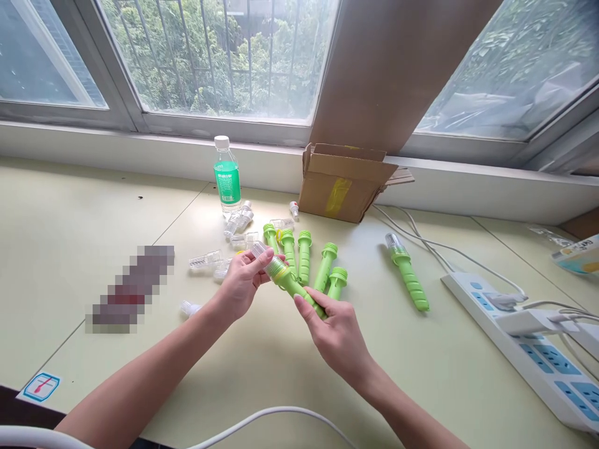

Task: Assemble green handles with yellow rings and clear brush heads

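Both hands hold one green plastic handle (pixel 294 288) with a clear ribbed cap (pixel 262 252) at its upper end, tilted over the table. My left hand (pixel 243 280) pinches the clear cap near where it meets the green collar. Lower down, my right hand (pixel 334 324) has its fingers wrapped round the green shaft. Just beyond lie several capless green handles (pixel 324 267) with threaded necks. Several loose clear caps (pixel 206 259) are scattered behind and left of my left hand. To the right, a green handle with a clear cap fitted (pixel 407 274) lies apart.
A water bottle (pixel 228 181) and an open cardboard box (pixel 344 187) stand at the back, by the window sill. Power strips (pixel 528 349) with plugged-in cables lie on the right. A white cable (pixel 281 410) curves across the front. A pixelated dark patch (pixel 133 290) covers something on the left.
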`<action>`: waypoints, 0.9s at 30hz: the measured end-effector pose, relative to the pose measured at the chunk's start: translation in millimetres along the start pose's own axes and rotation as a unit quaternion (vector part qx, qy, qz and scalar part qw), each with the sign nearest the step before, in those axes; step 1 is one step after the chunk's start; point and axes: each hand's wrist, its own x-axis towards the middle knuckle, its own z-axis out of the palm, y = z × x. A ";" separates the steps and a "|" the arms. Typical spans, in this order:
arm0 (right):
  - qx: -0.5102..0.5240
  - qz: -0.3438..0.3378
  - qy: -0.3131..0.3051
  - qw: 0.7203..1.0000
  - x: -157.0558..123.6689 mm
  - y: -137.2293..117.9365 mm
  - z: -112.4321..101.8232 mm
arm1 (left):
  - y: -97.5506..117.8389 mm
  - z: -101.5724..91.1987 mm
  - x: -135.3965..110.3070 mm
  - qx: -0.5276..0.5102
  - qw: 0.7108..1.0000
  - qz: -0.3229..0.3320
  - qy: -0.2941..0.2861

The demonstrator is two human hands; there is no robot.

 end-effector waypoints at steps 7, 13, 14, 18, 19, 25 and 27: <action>0.329 0.237 -0.153 0.901 4.0 -6.3 -13.3 | 5.1 0.0 -1.9 -0.020 0.997 0.041 -0.061; 0.078 0.033 -0.022 0.996 4.6 2.0 -8.3 | 0.7 2.9 -0.7 0.004 0.997 0.048 -0.053; 0.001 -0.022 0.023 0.999 4.5 5.7 -7.2 | -0.2 3.6 -1.0 0.011 0.997 0.048 -0.051; -0.196 -0.175 0.122 0.957 4.3 19.6 -4.0 | -1.9 4.0 -2.0 0.012 0.999 0.038 -0.036; -0.197 -0.178 0.118 0.957 4.0 20.2 -3.8 | -1.7 3.4 -2.1 0.012 0.999 0.034 -0.035; -0.004 -0.005 -0.020 1.000 1.3 0.8 -6.9 | -1.9 4.0 -2.6 0.020 0.999 0.029 -0.019; 0.047 0.023 -0.023 0.998 0.6 -3.0 -4.9 | -3.5 7.4 -3.4 0.005 0.999 0.035 -0.005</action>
